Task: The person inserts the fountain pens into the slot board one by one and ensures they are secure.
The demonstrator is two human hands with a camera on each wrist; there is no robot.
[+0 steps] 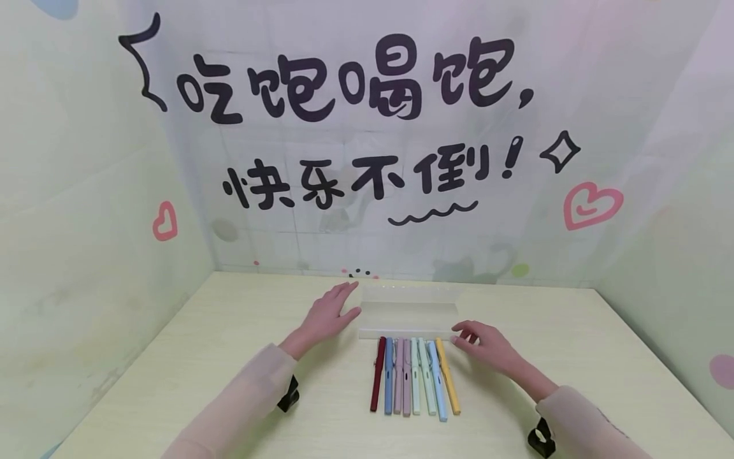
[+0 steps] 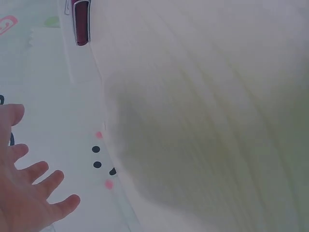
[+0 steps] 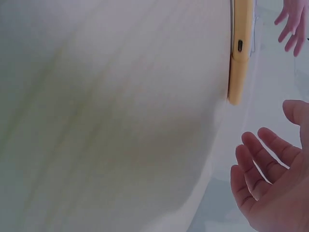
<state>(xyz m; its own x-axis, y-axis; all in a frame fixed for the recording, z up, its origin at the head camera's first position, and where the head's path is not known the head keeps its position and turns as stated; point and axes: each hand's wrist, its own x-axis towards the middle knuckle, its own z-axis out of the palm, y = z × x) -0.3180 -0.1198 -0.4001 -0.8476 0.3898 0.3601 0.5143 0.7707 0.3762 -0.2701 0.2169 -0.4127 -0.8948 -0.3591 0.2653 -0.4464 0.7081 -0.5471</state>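
A clear, shallow tray (image 1: 410, 333) lies toward the back of the table. My left hand (image 1: 328, 313) is beside its left end, fingers extended and thumb apart. At the tray's front right corner is my right hand (image 1: 487, 347), its fingers loosely bent with nothing held in them. In front of the tray several capped pens lie side by side: a dark red pen (image 1: 377, 376) at the left, then blue, mauve, pale green and light blue ones, and a yellow pen (image 1: 448, 376) at the right. The right wrist view shows the yellow pen (image 3: 239, 53) and my right palm (image 3: 280, 193).
The light wooden table (image 1: 229, 357) is enclosed by a printed backdrop (image 1: 367, 248) at the back and both sides. Dark bands show under both sleeves, one band (image 1: 289, 395) at the left wrist and another band (image 1: 541, 438) at the right.
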